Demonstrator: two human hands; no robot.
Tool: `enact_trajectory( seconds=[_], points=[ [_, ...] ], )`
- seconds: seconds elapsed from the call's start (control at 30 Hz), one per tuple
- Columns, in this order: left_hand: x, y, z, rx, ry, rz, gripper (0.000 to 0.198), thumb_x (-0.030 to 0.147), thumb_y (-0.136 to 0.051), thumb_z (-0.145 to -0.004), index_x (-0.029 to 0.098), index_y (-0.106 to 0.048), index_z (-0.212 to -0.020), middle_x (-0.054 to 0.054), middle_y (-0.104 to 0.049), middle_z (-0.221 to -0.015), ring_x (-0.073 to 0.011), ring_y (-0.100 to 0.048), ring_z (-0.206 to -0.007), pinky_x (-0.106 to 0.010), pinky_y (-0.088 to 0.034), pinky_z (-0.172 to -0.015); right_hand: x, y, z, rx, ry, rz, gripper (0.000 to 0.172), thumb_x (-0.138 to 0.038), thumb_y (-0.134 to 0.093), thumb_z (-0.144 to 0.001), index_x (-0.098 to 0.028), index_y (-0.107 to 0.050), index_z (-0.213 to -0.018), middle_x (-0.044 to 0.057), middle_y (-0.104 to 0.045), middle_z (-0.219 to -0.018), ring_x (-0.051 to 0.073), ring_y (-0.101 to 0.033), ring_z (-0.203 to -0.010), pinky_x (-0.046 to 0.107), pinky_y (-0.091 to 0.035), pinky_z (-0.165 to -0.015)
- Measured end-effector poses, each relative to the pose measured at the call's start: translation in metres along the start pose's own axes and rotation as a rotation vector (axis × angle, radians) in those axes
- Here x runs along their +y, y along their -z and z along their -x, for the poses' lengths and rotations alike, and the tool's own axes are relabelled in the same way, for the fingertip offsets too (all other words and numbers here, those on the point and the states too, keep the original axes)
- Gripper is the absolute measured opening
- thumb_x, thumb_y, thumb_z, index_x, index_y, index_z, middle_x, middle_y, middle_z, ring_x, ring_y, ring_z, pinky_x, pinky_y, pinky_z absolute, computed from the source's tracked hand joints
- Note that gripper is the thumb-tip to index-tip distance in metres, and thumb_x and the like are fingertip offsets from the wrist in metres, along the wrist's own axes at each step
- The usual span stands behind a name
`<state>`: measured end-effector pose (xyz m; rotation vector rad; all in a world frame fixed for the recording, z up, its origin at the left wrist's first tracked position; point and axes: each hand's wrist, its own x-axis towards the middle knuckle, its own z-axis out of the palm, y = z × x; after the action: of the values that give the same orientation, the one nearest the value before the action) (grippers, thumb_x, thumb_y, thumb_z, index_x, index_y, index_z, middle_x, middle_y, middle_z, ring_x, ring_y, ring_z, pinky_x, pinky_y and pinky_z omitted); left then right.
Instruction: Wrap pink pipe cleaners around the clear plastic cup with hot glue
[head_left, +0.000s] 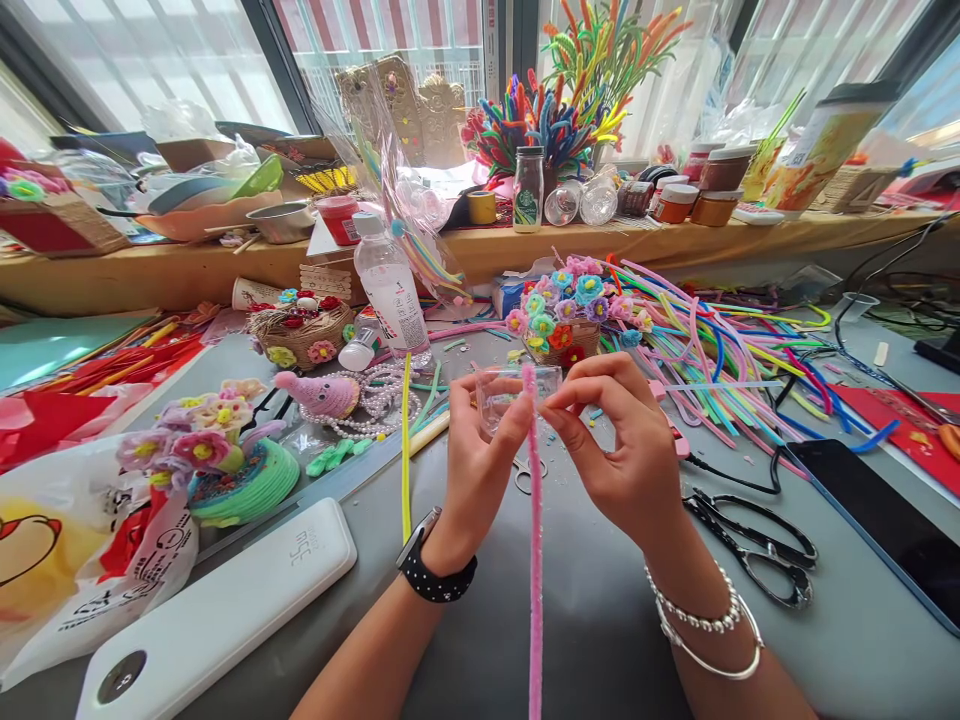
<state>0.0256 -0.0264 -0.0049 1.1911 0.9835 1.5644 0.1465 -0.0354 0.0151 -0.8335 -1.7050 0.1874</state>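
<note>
"What lies nearest?"

"A long, fuzzy pink craft stem (535,560), running straight up from the bottom edge to the hands."

"How does it sit against the left hand (486,440)?"

"Along the thumb's tip, pinched between thumb and fingers, with a short end poking up above the grip."

"And the right hand (619,435)?"

"Just right of that upper end. Its thumb and forefinger are together at the tips; I can't tell whether they catch any fuzz."

"Anything beside that wrist?"

"Large black-handled metal scissors (757,550) on the grey tabletop (600,620), to its right."

"Behind the hands?"

"A small clear plastic box (551,381), partly hidden by the fingers. Farther on, a cluster of pastel fuzzy flowers (574,295), with a loose heap of multicoloured fuzzy stems (697,330) to its right."

"Farthest?"

"A green-labelled glass bottle (528,195) on the ledge below the windows (382,40)."
</note>
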Motion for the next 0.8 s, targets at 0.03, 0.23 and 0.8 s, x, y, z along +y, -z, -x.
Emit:
enact_trajectory(
  seconds=[0.03, 0.23, 0.8],
  points=[
    [0.001, 0.001, -0.001, 0.021, 0.031, 0.020, 0.040, 0.049, -0.057, -0.077, 0.018, -0.047, -0.099, -0.006, -0.061, -0.094, -0.0182, -0.062, -0.083, -0.031, -0.048, -0.070, 0.000, -0.001, 0.000, -0.018, 0.020, -0.001, 0.007, -0.013, -0.056, -0.081, -0.020, -0.059, -0.080, 0.003, -0.053, -0.083, 0.015, -0.055, -0.077, 0.032, -0.048, -0.070],
    [0.010, 0.004, -0.006, 0.088, 0.034, 0.101, 0.040, 0.052, -0.057, -0.075, 0.020, -0.049, -0.098, -0.005, -0.062, -0.093, -0.0183, -0.065, -0.078, -0.031, -0.050, -0.064, 0.001, -0.007, 0.002, -0.012, -0.012, -0.067, 0.010, -0.011, -0.055, -0.081, -0.021, -0.058, -0.081, 0.003, -0.053, -0.084, 0.016, -0.055, -0.080, 0.033, -0.050, -0.072],
    [0.013, -0.001, -0.004, 0.033, 0.060, 0.117, 0.047, 0.055, -0.060, -0.071, 0.019, -0.046, -0.098, -0.008, -0.067, -0.097, -0.0229, -0.068, -0.077, -0.041, -0.049, -0.076, 0.001, -0.001, 0.001, 0.057, -0.266, -0.385, 0.010, -0.019, -0.054, -0.083, -0.022, -0.063, -0.084, 0.001, -0.050, -0.087, 0.013, -0.052, -0.083, 0.027, -0.047, -0.066]
  ],
)
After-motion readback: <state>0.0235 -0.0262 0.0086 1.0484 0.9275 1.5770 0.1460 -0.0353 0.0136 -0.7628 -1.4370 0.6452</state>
